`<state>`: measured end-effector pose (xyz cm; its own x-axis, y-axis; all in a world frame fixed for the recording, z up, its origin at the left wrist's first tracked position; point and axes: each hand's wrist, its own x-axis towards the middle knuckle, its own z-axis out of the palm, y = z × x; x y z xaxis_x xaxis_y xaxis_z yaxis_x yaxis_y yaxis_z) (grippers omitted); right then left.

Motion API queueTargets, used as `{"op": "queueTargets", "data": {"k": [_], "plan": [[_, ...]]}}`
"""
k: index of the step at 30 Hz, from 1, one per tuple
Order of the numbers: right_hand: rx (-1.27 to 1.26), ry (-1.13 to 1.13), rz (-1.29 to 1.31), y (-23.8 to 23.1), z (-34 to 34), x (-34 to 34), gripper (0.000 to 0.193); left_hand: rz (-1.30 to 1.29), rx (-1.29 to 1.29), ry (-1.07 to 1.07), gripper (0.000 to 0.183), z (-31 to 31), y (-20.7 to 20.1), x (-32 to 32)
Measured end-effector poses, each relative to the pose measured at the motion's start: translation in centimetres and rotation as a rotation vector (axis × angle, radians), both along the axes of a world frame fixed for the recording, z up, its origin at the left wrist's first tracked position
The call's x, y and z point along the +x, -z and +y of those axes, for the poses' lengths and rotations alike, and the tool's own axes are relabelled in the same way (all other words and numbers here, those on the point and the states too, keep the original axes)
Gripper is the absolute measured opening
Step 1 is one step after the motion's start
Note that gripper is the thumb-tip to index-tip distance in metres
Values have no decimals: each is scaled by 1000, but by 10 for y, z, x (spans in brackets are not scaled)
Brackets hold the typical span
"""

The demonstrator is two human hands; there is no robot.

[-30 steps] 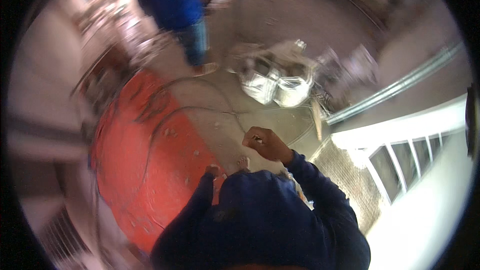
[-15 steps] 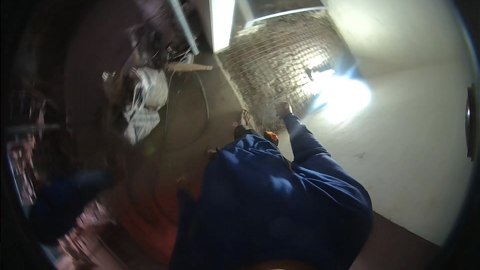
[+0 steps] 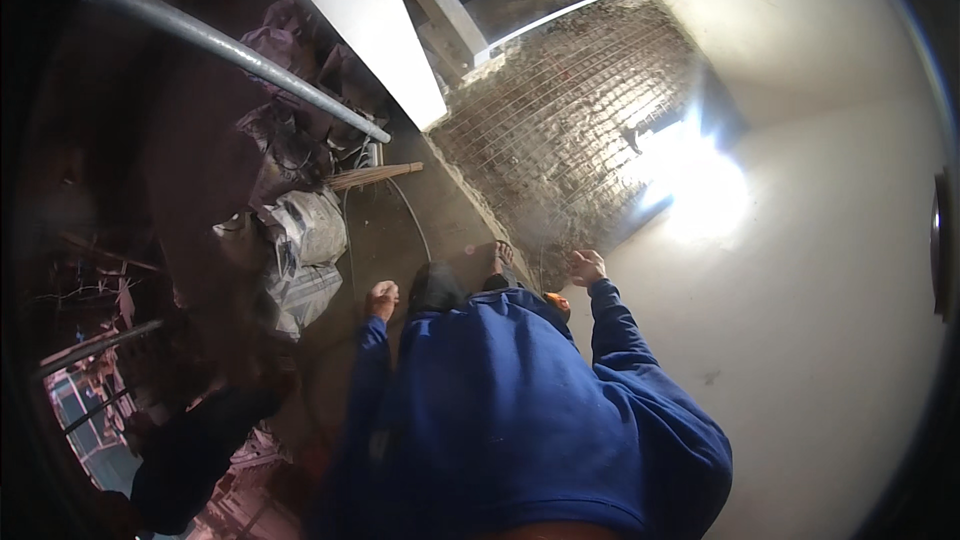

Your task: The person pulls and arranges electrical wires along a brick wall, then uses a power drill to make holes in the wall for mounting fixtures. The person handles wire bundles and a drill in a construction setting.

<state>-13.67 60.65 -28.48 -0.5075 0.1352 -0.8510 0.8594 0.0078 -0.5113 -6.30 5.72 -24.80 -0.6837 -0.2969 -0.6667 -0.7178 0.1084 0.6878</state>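
Note:
Beside my left thigh hangs my left hand [image 3: 382, 300], its fingers curled in and nothing showing in them. My right hand [image 3: 587, 267] is closed in front of my right hip, near the edge of the rough floor; its palm side is hidden, so whether it holds something thin I cannot make out. Just below it, against my blue top [image 3: 500, 390], an orange object [image 3: 557, 305] partly shows. One bare foot in a sandal [image 3: 502, 258] stands by the border of the metal mesh [image 3: 570, 90].
Ahead rise steps with pale edges [image 3: 560, 15]. A bright lamp [image 3: 690, 180] glares beside the white wall [image 3: 820, 290]. To the left are a metal pole [image 3: 240, 55], a wooden strip [image 3: 375, 176], a loose cable [image 3: 412, 210] and whitish sacks [image 3: 305, 260].
My view has swung, so the pole, sacks and steps sit differently. The left hand has come into sight beside my thigh. My right hand stays closed and appears lower in view.

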Motion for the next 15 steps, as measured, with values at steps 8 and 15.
{"op": "queueTargets", "data": {"k": [8,15], "plan": [[-115,106,-63,-15,-14,-17,30,-256,55,166,29,-47,74,-2],[28,150,55,-37,-19,-98,33,-52,-211,476,26,-52,117,-62]]}}
